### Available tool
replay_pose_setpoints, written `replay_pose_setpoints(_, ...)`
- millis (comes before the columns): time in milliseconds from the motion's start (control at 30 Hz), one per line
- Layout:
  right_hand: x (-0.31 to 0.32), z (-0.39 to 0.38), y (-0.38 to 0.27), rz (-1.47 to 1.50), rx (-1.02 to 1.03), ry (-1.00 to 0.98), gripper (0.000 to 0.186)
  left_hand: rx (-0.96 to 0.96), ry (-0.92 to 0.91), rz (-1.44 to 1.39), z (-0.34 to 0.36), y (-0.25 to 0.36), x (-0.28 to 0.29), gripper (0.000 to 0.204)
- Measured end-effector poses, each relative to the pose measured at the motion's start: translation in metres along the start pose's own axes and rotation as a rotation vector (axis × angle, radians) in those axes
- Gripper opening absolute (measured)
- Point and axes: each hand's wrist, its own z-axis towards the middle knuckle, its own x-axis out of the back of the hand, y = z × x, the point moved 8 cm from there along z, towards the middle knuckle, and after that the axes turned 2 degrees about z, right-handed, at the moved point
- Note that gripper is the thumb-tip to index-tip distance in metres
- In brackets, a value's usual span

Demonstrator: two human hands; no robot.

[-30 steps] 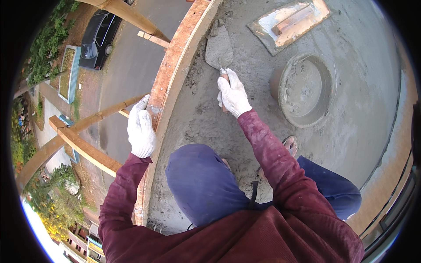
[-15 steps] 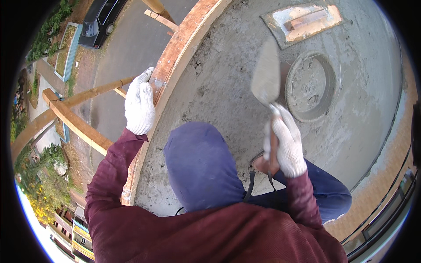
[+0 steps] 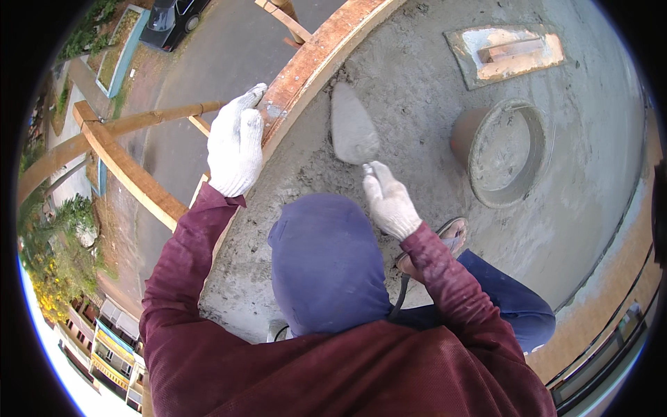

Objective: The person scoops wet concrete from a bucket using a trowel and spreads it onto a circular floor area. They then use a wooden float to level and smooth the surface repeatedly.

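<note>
Below me, rough grey cement point(image 3: 417, 90) is stretching away, pitted beside the curved, orange-brown wooden board point(image 3: 299, 62) edging it. A round bucket point(image 3: 464, 139) is holding grey mortar; just beyond, a rectangular float point(image 3: 507, 52) is lying flat. Near the board, a tapering trowel point(image 3: 353, 125) is pointing away over the cement. My left hand point(image 3: 236, 149) is lying against the board, fingers together; whether it's gripping, I cannot tell. My right hand point(image 3: 391, 205), forearm slanting leftward, is clamping the trowel's handle.
</note>
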Motion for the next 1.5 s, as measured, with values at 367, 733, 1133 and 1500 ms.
replay_pose_setpoints(367, -0.007, 0.012, -0.02, -0.085, -0.078, -0.224, 0.038, 0.044, -0.041, -0.024, 0.004, 0.005, -0.007, 0.042)
replay_pose_setpoints(733, 0.031, 0.037, -0.012, 0.15, -0.31, -0.219, 0.042, 0.022, -0.024, -0.011, 0.008, 0.01, -0.008, 0.04)
replay_pose_setpoints(1133, 0.034, 0.018, -0.023, -0.763, 0.059, -0.369, 0.027, 0.072, -0.034, -0.052, 0.002, 0.004, -0.005, 0.042)
replay_pose_setpoints(1500, 0.027, 0.045, -0.015, 0.067, -0.186, -0.004, 0.037, 0.037, -0.03, -0.022, 0.007, 0.01, -0.005, 0.039)
